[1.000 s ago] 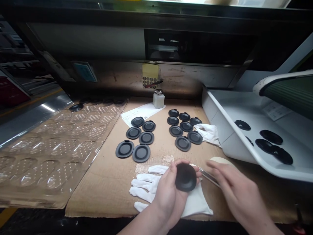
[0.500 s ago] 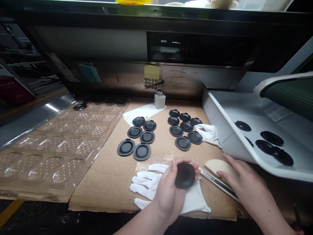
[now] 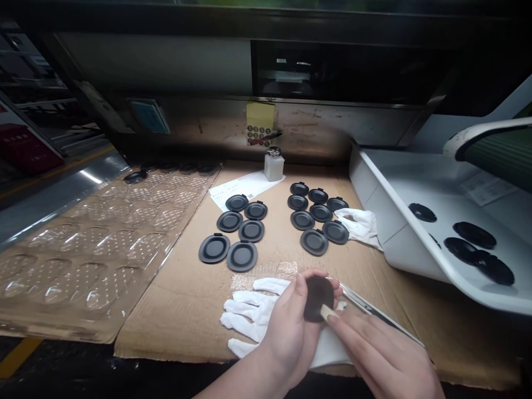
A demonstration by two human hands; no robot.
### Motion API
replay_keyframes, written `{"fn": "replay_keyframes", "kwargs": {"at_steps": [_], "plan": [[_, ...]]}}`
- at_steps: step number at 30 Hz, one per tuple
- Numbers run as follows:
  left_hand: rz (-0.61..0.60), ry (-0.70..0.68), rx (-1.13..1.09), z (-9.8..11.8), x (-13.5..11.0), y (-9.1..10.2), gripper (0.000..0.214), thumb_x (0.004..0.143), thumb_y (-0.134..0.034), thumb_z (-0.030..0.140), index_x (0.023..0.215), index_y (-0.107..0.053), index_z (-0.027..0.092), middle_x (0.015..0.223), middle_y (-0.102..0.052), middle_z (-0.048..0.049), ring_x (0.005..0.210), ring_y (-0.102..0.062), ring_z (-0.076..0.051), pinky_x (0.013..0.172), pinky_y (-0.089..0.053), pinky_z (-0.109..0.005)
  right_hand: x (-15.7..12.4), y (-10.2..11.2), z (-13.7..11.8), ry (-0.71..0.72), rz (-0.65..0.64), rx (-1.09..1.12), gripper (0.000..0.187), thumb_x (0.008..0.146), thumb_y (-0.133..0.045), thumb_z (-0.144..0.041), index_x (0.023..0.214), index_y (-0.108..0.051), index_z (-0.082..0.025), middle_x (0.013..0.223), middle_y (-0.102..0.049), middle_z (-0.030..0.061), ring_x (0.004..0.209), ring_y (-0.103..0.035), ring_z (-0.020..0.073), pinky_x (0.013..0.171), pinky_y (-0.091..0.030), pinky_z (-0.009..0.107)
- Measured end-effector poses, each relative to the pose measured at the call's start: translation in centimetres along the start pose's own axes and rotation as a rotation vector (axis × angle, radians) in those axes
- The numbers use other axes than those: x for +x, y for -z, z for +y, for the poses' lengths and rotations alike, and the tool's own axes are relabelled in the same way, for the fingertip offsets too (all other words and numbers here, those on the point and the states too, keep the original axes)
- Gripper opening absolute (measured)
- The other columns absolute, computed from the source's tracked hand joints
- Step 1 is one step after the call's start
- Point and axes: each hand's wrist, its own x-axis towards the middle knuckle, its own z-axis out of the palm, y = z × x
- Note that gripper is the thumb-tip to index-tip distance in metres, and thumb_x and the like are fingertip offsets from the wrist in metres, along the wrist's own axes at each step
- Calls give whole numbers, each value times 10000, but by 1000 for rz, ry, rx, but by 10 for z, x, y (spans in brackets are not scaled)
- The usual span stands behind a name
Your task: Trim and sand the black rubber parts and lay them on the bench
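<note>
Black oval rubber cap [image 3: 318, 296] in curled left hand [image 3: 286, 332], pale foam pad [image 3: 327, 312] pinched against it by right hand [image 3: 374, 349]; fourteen matching caps [image 3: 251, 230] laid out at twelve o'clock, more in white plastic tray [image 3: 399, 244] at two.

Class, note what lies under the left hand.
White cotton gloves on cardboard show around the left hand and black cap; what lies directly beneath is covered.

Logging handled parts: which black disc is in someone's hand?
The disc cupped in the left hand; the others rest on the cardboard, white tray or plastic sheet.
</note>
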Motion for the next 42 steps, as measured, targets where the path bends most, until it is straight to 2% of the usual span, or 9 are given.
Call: {"fn": "replay_keyframes", "kwargs": {"at_steps": [4, 11, 16, 21, 24, 28, 33, 38, 42], "plan": [[-27, -1, -7, 0, 1, 1, 324, 865, -340, 386, 981, -504, 131, 987, -549, -115, 962, -516, -205, 923, -351, -386, 5, -7, 8, -30, 61, -65, 459, 750, -516, -44, 1201, -520, -130, 1120, -581, 105, 945, -566, 205, 745, -483, 313], [14, 7, -19, 1, 3, 0, 352, 859, -340, 410, 976, -499, 119, 955, -552, -122, 956, -528, -229, 885, -370, -374, 4, -4, -3, -84, 1, 2, 417, 765, -509, -64, 1176, -541, -126, 1070, -604, 103, 946, -569, 202, 776, -478, 312], [-12, 5, -33, 1, 3, 1, 324, 863, -348, 389, 982, -495, 126, 977, -558, -123, 960, -524, -217, 916, -355, -397, 9, -7, 4, -113, 78, -51, 451, 750, -546, -50, 1184, -536, -174, 1090, -604, 69, 864, -581, 155, 727, -474, 263], [21, 7, -39, 1, 2, 1, 363, 850, -357, 427, 981, -502, 121, 958, -566, -128, 968, -532, -233, 904, -363, -385, 5, -6, -5, -81, 49, -45, 425, 752, -544, -76, 1173, -543, -133, 1072, -608, 97, 956, -572, 208, 774, -474, 299], [23, 12, -24, 0, 2, 0, 368, 846, -364, 433, 978, -507, 121, 961, -570, -128, 979, -532, -231, 909, -361, -383, 6, -6, -7, -84, 35, -63, 431, 748, -541, -63, 1172, -542, -139, 1062, -613, 85, 951, -575, 201, 780, -472, 296], [34, 6, -27, 0, 4, 1, 323, 854, -376, 396, 994, -505, 135, 989, -575, -116, 988, -536, -214, 934, -350, -396, 18, -7, 10, -128, 96, -89, 426, 746, -555, -43, 1149, -551, -180, 1044, -621, 41, 828, -582, 132, 703, -471, 247], [89, 12, -22, 0, 5, 2, 368, 836, -400, 429, 1017, -480, 119, 1018, -582, -154, 962, -560, -250, 908, -367, -434, 17, 7, 24, -280, 148, 66, 355, 758, -554, -41, 1075, -560, -201, 941, -626, 20, 865, -559, 116, 789, -455, 248], [53, 21, -22, 0, 4, 1, 387, 848, -365, 434, 1006, -490, 103, 1048, -570, -176, 997, -542, -253, 932, -348, -424, 2, 7, 8, -91, -2, 180, 361, 768, -515, -35, 1106, -552, -155, 979, -615, 47, 888, -529, 143, 741, -468, 269], [-4, 26, -2, 1, 3, 0, 361, 859, -353, 407, 978, -514, 107, 1025, -568, -151, 998, -532, -241, 891, -381, -391, 16, 0, 14, -79, 54, 23, 386, 758, -538, -35, 1117, -565, -174, 1030, -617, 43, 860, -502, 152, 699, -460, 278]]}}
